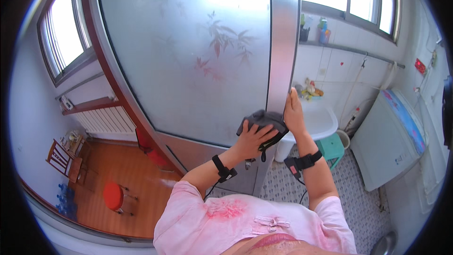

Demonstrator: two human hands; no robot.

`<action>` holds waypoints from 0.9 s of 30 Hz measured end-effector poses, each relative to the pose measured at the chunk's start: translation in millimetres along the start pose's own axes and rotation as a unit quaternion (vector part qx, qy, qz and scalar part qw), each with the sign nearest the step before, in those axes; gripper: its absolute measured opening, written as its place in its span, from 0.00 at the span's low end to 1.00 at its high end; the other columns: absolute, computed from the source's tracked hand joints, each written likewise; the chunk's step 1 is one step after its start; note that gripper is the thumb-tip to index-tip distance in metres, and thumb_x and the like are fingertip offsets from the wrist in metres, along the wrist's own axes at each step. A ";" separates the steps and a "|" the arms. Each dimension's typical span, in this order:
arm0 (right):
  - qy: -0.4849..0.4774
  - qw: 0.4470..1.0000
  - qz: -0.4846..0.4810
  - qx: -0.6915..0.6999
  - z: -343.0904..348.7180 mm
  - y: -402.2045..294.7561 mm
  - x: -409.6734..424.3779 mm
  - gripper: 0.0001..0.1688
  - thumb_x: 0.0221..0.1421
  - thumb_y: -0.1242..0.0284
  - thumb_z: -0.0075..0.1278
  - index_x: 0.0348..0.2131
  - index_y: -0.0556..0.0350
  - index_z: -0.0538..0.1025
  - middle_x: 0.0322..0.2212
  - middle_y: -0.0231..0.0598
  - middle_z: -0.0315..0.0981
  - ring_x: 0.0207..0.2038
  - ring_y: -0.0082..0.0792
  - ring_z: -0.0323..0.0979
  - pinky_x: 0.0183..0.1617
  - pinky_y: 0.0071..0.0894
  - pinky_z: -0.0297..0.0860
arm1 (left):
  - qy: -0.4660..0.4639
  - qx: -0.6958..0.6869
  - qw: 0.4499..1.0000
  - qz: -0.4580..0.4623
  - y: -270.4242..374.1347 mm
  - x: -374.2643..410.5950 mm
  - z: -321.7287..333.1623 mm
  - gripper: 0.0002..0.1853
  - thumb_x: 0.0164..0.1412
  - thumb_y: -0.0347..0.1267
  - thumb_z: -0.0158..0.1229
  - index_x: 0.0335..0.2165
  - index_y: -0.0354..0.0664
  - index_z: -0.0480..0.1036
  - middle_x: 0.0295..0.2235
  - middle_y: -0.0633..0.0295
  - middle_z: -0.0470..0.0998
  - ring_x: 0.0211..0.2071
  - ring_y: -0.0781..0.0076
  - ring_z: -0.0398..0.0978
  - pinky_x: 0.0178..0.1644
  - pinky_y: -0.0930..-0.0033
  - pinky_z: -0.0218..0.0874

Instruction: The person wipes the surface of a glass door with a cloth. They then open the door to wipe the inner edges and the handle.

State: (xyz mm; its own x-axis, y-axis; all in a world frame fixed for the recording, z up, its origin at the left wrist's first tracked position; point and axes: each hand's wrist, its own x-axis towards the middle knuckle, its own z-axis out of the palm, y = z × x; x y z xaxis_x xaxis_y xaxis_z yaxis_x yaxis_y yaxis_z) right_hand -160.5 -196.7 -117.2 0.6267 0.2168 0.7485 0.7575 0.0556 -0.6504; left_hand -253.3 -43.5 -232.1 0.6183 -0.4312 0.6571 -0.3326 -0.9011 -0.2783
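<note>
My left hand (pixel 254 138) presses a dark grey cloth (pixel 263 118), fingers spread, against the lower right corner of a frosted glass door panel (pixel 184 63) and its metal frame (pixel 282 42). Leaf patterns decorate the glass. Part of the cloth hangs down below my palm, with a small loop at its end. My right hand (pixel 293 111) grips the outer edge of the metal frame; its thumb side is partly hidden. Beneath the cloth, a door handle (pixel 250 163) shows on the lower metal panel (pixel 212 154). Both wrists wear black straps with small devices.
Right of the door are a white washbasin (pixel 320 122), a green stool (pixel 331 148), a bucket (pixel 342 139) and a white washing machine (pixel 387 141). Through the left side, a red round stool (pixel 113 196), a wooden chair (pixel 67 163) and a radiator (pixel 104 120) stand in a wood-floored room.
</note>
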 end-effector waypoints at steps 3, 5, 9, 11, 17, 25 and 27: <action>-0.008 0.999 -0.033 0.031 0.9 2.1 -8.7 0.12 0.65 0.70 0.34 0.41 0.61 0.64 0.27 0.51 0.64 0.30 0.45 0.63 0.41 0.33 0.63 | 0.106 -0.008 0.994 0.011 -22.6 56.2 -43.0 0.31 0.50 0.43 0.53 0.56 0.60 0.63 0.59 0.65 0.58 0.61 0.53 0.47 0.61 0.36 0.23; 0.040 0.994 -0.096 0.024 16.8 28.1 -6.5 0.12 0.65 0.68 0.34 0.40 0.58 0.64 0.26 0.48 0.65 0.28 0.41 0.64 0.38 0.33 0.63 | 0.109 0.011 0.994 0.012 -35.5 86.1 -92.0 0.31 0.52 0.45 0.52 0.56 0.57 0.62 0.60 0.62 0.56 0.62 0.49 0.45 0.60 0.35 0.24; 0.030 0.999 -0.005 0.017 15.3 9.5 -6.6 0.12 0.65 0.67 0.35 0.38 0.57 0.64 0.25 0.51 0.67 0.27 0.46 0.66 0.35 0.37 0.64 | 0.156 0.035 0.987 0.014 -63.4 162.1 -165.6 0.32 0.54 0.46 0.51 0.58 0.55 0.59 0.62 0.58 0.52 0.62 0.45 0.45 0.61 0.33 0.25; 0.028 0.999 0.018 0.003 9.1 4.5 -8.6 0.12 0.65 0.66 0.35 0.38 0.57 0.64 0.23 0.52 0.67 0.26 0.48 0.66 0.33 0.38 0.63 | 0.200 0.056 0.978 0.020 -74.1 205.3 -196.7 0.34 0.55 0.46 0.50 0.59 0.54 0.56 0.63 0.57 0.50 0.62 0.43 0.44 0.61 0.33 0.26; 0.031 0.999 0.018 0.001 4.5 -5.4 -18.0 0.10 0.64 0.69 0.36 0.37 0.57 0.64 0.22 0.52 0.66 0.25 0.50 0.66 0.31 0.38 0.63 | 0.325 0.049 0.944 0.024 -120.1 335.6 -305.3 0.32 0.61 0.42 0.44 0.61 0.46 0.50 0.63 0.46 0.43 0.63 0.35 0.39 0.61 0.32 0.27; 0.021 0.999 0.035 -0.014 -1.7 -26.9 -33.0 0.09 0.64 0.70 0.36 0.37 0.58 0.63 0.21 0.51 0.66 0.23 0.45 0.63 0.31 0.36 0.64 | 0.287 0.226 0.925 -0.109 -159.1 436.6 -389.4 0.26 0.65 0.44 0.33 0.61 0.62 0.47 0.64 0.51 0.39 0.64 0.41 0.39 0.60 0.30 0.30; -0.001 0.999 0.035 -0.009 2.6 -39.3 -37.2 0.09 0.65 0.69 0.35 0.36 0.57 0.62 0.22 0.49 0.64 0.24 0.41 0.62 0.32 0.35 0.63 | 0.279 0.237 0.921 -0.131 -168.7 436.0 -417.9 0.25 0.66 0.45 0.29 0.61 0.65 0.47 0.64 0.51 0.40 0.64 0.42 0.38 0.60 0.29 0.31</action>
State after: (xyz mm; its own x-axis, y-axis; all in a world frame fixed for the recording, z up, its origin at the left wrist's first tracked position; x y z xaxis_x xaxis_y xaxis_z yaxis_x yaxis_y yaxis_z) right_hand -214.0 -204.4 -119.8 0.6783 0.2215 0.7007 0.7146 0.0232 -0.6991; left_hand -225.1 -60.1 394.1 0.1266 -0.2241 0.9663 0.2063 -0.9469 -0.2466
